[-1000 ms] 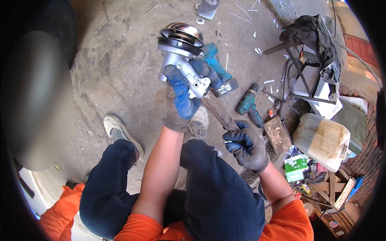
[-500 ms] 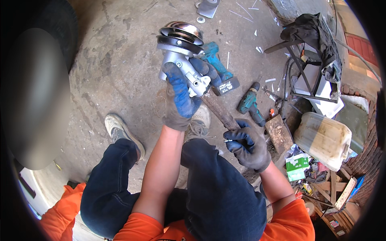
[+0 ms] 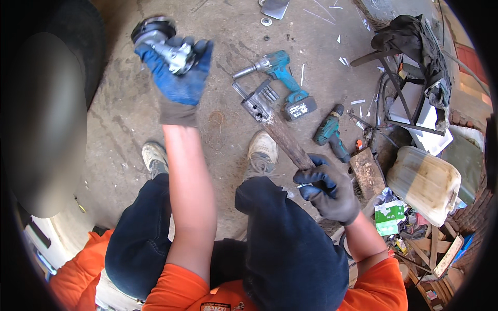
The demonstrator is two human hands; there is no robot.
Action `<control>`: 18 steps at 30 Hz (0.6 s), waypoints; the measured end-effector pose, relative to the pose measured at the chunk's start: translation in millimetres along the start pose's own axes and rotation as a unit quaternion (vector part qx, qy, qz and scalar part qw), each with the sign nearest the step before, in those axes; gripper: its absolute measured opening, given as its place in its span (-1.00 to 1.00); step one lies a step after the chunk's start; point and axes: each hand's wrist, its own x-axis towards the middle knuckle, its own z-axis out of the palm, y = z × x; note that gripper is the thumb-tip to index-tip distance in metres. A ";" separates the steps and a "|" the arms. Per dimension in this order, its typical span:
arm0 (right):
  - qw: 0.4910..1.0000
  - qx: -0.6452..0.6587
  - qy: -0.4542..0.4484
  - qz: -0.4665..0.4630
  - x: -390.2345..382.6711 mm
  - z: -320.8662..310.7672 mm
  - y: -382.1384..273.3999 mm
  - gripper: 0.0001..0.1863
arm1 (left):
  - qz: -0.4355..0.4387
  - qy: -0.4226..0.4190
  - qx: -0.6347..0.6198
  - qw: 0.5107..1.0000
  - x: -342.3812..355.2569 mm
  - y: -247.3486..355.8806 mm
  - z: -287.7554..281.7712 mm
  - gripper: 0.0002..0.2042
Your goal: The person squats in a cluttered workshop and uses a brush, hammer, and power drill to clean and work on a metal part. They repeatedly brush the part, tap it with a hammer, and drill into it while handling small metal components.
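Note:
My left hand (image 3: 176, 72), in a blue and grey work glove, is closed round a silver gear head (image 3: 179, 57) with a dark round flange (image 3: 153, 30); it is blurred, up over the floor at the far left. My gloved right hand (image 3: 329, 192) is closed at the near end of a worn wooden handle (image 3: 285, 137). The handle slants up to the left. Its far end bears a grey metal block (image 3: 257, 107) with holes and pin-like rods. Between the right fingers shows a small shiny metal piece (image 3: 305, 185), too small to name.
A teal impact wrench (image 3: 282, 72) and a teal drill (image 3: 329, 130) lie on the concrete floor. A wood block (image 3: 367, 170), a plastic jerrycan (image 3: 423, 179) and a metal-framed chair (image 3: 402, 88) stand to the right. A washer (image 3: 266, 22) lies at the far side; a tyre (image 3: 78, 46) is at left.
My left hand has carried the gear head up and left, off the end of the wooden handle. The metal block and rods there now show. My right hand keeps its hold.

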 end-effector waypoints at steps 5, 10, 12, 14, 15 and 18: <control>0.963 0.240 0.119 0.022 36.1 -45.2 12.6 -0.66 | -0.038 0.227 0.319 0.919 -40.4 -2.5 -94.5 -0.50; 0.958 -0.016 0.223 0.180 139.8 -106.2 162.8 -0.66 | -0.251 0.231 0.176 0.924 -110.3 -36.3 -210.2 -0.48; 0.921 -0.219 0.222 0.232 162.5 -133.2 234.0 -0.63 | -0.265 0.265 0.207 0.904 -121.4 -72.4 -205.7 -0.53; 0.885 -0.358 0.175 0.239 179.3 -128.8 265.3 -0.60 | -0.259 0.303 0.215 0.891 -144.9 -68.6 -233.6 -0.54; 0.876 -0.391 0.153 0.237 181.1 -127.6 266.6 -0.58 | -0.260 0.317 0.216 0.886 -148.4 -70.9 -233.6 -0.55; 0.881 -0.401 0.156 0.198 160.6 -133.0 246.6 -0.52 | -0.279 0.376 0.294 0.833 -163.2 -64.8 -228.5 -0.61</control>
